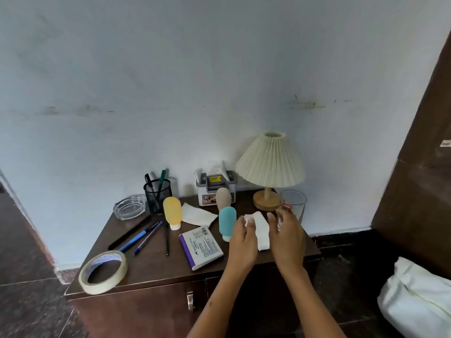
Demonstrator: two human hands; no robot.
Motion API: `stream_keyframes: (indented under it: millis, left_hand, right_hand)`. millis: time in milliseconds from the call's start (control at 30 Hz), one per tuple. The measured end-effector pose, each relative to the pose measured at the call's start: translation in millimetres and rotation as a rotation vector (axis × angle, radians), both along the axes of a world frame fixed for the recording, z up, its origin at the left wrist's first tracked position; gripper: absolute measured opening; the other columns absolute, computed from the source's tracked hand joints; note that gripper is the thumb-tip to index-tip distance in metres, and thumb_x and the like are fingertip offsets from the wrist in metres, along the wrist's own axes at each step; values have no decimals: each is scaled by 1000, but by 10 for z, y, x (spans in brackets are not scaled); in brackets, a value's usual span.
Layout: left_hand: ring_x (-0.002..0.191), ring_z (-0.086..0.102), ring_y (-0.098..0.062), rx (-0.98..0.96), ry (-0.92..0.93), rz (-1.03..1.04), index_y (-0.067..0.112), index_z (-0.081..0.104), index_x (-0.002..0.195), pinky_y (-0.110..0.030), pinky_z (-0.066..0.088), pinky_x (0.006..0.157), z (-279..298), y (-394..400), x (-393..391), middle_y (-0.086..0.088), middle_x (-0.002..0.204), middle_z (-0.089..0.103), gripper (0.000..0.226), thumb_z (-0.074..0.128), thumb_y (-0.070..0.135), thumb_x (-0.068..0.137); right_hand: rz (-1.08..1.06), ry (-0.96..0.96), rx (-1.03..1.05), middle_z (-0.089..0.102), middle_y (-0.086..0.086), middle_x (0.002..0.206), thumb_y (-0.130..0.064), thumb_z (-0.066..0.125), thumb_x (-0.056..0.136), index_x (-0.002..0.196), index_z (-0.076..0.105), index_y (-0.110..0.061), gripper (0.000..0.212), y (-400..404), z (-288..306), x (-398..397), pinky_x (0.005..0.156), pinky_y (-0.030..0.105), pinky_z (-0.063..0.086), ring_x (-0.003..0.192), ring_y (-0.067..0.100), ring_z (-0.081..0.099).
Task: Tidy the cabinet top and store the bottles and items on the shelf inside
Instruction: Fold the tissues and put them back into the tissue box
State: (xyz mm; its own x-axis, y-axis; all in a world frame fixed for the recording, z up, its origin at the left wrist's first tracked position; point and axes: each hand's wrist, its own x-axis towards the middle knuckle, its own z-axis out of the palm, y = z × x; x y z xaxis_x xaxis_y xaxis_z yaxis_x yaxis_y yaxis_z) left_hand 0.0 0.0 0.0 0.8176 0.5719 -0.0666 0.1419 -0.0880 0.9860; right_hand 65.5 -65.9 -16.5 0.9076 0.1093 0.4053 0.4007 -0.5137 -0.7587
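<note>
Near right edge of cabinet top (151, 264): left hand (242, 240) loosely open, fingertips at white tissue (261, 231); right hand (288, 237) beside glass (294, 203), grasp unclear. Blue bottle (227, 222) just left of left hand, beige bottle (223, 197) behind, yellow bottle (172, 212) mid-top; lamp (269, 162) at back right corner.

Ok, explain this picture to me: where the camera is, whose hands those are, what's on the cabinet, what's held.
There is no machine here: a person wears one camera on the head, looking down at their own hands. The left hand and right hand sit either side of a folded white paper on the brown cabinet top; whether either grips it, I cannot tell. Also on top: a yellow bottle, a teal bottle, a beige bottle, a lamp, a drinking glass, a Faber-Castell box, pens, a mesh pen holder, a glass ashtray and a roll of masking tape.
</note>
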Motion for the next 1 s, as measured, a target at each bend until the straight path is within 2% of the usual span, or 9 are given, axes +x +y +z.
stream_keyframes:
  millis: [67,133,167,300,400,500,567,800,1000]
  left_hand:
    - [104,52,-7,-147,-32,6,15,51,126,-20,38,88,-88,18,116,4,116,59,47,37,47,95]
    - [114,54,-13,-270,-57,33,21,53,127,-30,39,102,-260,60,255,1,122,60,76,48,74,74]
    - [122,52,-17,-346,-47,31,23,50,131,-36,37,108,-330,72,314,-3,130,57,80,51,76,70]
    - [135,36,-19,-478,-30,55,19,32,145,-38,27,115,-372,39,450,-3,146,38,51,35,39,98]
    - [132,37,-17,-490,-20,72,17,33,144,-36,27,115,-454,60,555,-3,146,39,51,37,39,98]
    - [113,45,-14,-554,-51,124,12,39,140,-28,34,101,-455,76,635,-5,129,49,48,39,35,98]
    - [110,49,-19,-605,-52,164,9,43,137,-30,36,98,-427,80,677,-11,130,52,45,41,31,98]
    - [133,40,-23,-695,-55,191,1,39,138,-32,33,106,-380,131,758,-13,142,44,53,39,36,98]
    - [134,40,-23,-684,-107,150,6,34,143,-34,32,109,-300,210,731,-11,142,45,49,38,27,99]
  right_hand:
    - [-52,96,-49,62,6,119,-36,50,94,120,57,-14,35,10,-86,70,85,31,47,111,21,58]
    - [-70,154,-113,63,6,119,-35,54,92,121,58,-11,37,15,-209,140,85,30,47,111,21,58]
    - [-81,175,-138,63,7,119,-34,56,91,121,59,-10,37,21,-246,170,85,30,47,111,22,58]
    - [-132,216,-248,64,9,115,-33,61,89,118,59,-8,38,43,-324,285,81,30,48,109,24,59]
    - [-143,256,-333,64,9,112,-35,61,88,112,60,-8,36,80,-339,341,75,29,46,106,25,59]
    - [-151,273,-394,63,11,109,-36,59,89,106,60,-6,35,115,-368,372,75,31,47,105,26,57]
    - [-166,278,-408,62,11,110,-37,59,89,106,60,-5,36,140,-376,385,76,32,47,106,27,56]
    - [-175,380,-419,61,10,114,-35,64,86,111,59,-8,37,208,-424,492,78,35,48,110,28,55]
    - [-157,426,-285,64,6,105,-24,62,86,99,64,-14,17,200,-434,550,72,31,46,101,26,59]
